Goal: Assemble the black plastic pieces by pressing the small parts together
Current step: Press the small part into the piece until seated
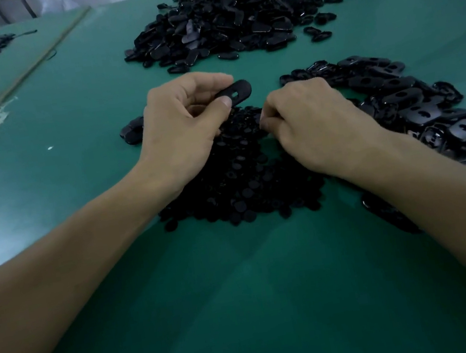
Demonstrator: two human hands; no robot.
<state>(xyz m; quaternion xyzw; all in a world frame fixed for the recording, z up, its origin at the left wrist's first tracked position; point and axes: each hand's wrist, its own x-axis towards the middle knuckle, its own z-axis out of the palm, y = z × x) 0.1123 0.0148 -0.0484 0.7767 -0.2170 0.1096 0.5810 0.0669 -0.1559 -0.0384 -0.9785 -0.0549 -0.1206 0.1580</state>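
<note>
Head view, the only one here. The left hand [186, 122] pinches an oblong black piece [238, 91], thumb on its near face and fingers curled behind it. The piece sticks out from the thumb tip toward the other hand, its long axis running sideways and tilted slightly up, with its slot just past the thumbnail. The right hand [308, 121] sits just beside it and a little nearer the body, knuckles up, fingers curled with the tips down in the heap of small round parts [241, 181] that lies under both wrists. Whether it has a small part pinched, I cannot tell; the fingertips hide it. My read: the slot lies up and inward from the right fingertips, so the right hand is the one to bring a part across. More oblong pieces [396, 95] lie outside the right hand on the green table [244, 296].
</note>
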